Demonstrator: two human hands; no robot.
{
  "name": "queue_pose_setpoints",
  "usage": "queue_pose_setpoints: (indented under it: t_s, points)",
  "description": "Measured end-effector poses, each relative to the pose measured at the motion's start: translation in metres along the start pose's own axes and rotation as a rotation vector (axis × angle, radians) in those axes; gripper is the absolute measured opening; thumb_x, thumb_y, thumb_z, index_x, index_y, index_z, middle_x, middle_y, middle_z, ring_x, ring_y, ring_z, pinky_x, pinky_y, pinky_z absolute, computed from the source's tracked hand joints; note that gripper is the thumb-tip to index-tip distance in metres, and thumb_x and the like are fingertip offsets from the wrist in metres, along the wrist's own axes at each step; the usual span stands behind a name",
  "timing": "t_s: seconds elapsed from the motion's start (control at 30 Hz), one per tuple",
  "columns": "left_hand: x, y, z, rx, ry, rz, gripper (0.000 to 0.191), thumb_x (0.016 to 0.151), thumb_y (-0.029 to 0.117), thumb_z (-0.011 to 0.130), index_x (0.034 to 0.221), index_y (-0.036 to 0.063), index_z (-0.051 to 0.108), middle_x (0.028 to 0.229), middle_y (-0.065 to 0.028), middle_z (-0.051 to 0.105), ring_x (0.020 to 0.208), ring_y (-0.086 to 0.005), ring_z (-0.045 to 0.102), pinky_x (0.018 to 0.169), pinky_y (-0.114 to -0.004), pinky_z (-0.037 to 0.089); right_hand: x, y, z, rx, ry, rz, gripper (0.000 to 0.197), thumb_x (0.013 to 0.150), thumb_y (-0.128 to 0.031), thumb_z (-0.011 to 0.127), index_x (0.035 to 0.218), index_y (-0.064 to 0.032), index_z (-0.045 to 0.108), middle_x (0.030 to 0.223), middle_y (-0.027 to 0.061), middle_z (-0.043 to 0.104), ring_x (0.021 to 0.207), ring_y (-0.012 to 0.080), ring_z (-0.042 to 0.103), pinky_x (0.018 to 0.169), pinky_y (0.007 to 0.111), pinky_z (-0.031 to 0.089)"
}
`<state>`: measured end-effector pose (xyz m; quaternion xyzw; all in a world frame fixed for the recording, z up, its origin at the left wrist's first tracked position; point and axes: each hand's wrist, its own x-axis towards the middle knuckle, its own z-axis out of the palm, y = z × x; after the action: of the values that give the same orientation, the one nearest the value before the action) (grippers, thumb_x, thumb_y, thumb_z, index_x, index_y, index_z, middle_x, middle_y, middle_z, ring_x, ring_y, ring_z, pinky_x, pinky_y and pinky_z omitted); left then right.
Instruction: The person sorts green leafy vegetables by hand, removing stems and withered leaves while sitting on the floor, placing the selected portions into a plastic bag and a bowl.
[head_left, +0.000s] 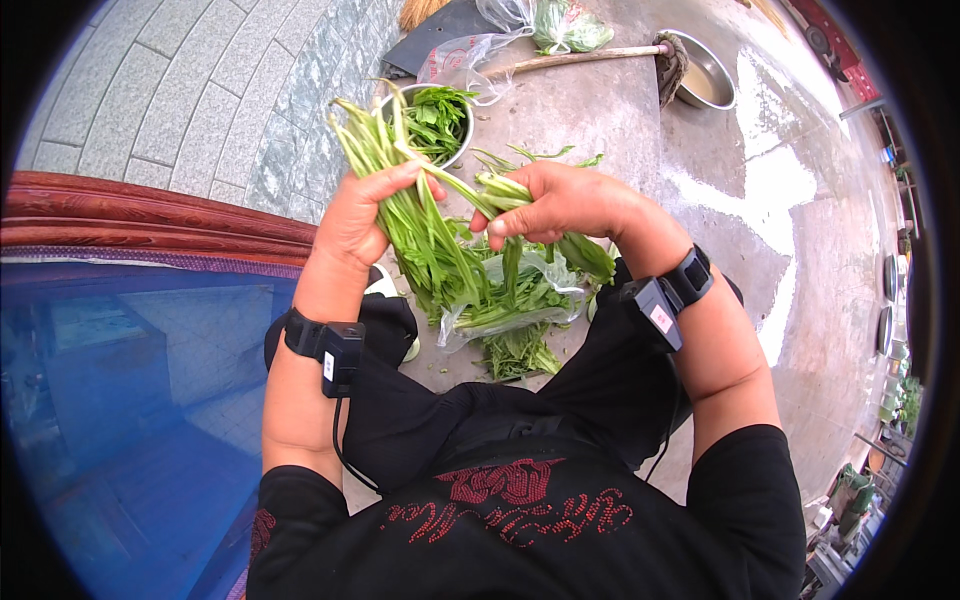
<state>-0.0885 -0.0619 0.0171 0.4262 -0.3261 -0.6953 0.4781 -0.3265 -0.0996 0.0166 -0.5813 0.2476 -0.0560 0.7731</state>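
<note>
My left hand grips a thick bunch of leafy green vegetable stalks, pale stem ends pointing up and leaves hanging down. In my right hand is a smaller cluster of green stems, its leaves drooping below the fingers. One pale stem crosses between the two hands. Below them, a clear plastic bag with more greens lies on the ground between my feet. A loose heap of leafy greens rests nearer to me. Beyond my left hand stands a metal bowl with cut greens inside.
A wooden-handled tool lies across the concrete floor, its head by a metal basin holding cloudy liquid. Plastic bags, one with greens, lie at the back. To the left are a reddish wooden rail and blue sheeting.
</note>
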Motion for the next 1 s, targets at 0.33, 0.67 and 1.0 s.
queue_pose_setpoints:
  t_s: [0.33,0.67,1.0]
  points:
    - [0.0,0.017,-0.049,-0.202,0.206,0.098,0.021,0.081,0.007,0.062,0.099,-0.0035,0.057,0.086,-0.015,0.064,0.082,-0.0258,0.064,0.076,-0.035,0.052,-0.013,-0.001,0.006,0.182,-0.155,-0.051,0.035,0.086,-0.012,0.059,0.116,0.0046,0.053,0.098,0.0093,0.066,0.045,0.0032,0.041,0.043,0.016,0.035]
    - [-0.012,0.024,-0.067,-0.21,0.26,0.124,0.024,0.082,0.006,0.061,0.103,-0.0032,0.056,0.085,-0.0144,0.063,0.086,-0.0274,0.063,0.077,-0.037,0.052,-0.014,0.004,0.005,0.282,-0.138,-0.031,0.04,0.085,-0.012,0.06,0.119,0.0063,0.048,0.103,0.0139,0.064,0.041,0.0039,0.041,0.04,0.017,0.035]
    - [-0.015,0.027,-0.075,-0.229,0.185,0.155,0.028,0.083,0.007,0.06,0.108,-0.003,0.052,0.083,-0.0119,0.062,0.081,-0.0244,0.063,0.073,-0.036,0.052,-0.012,0.009,-0.001,0.242,-0.106,-0.061,0.033,0.086,-0.01,0.058,0.115,0.0031,0.049,0.102,0.0147,0.065,0.046,0.0034,0.042,0.042,0.017,0.036]
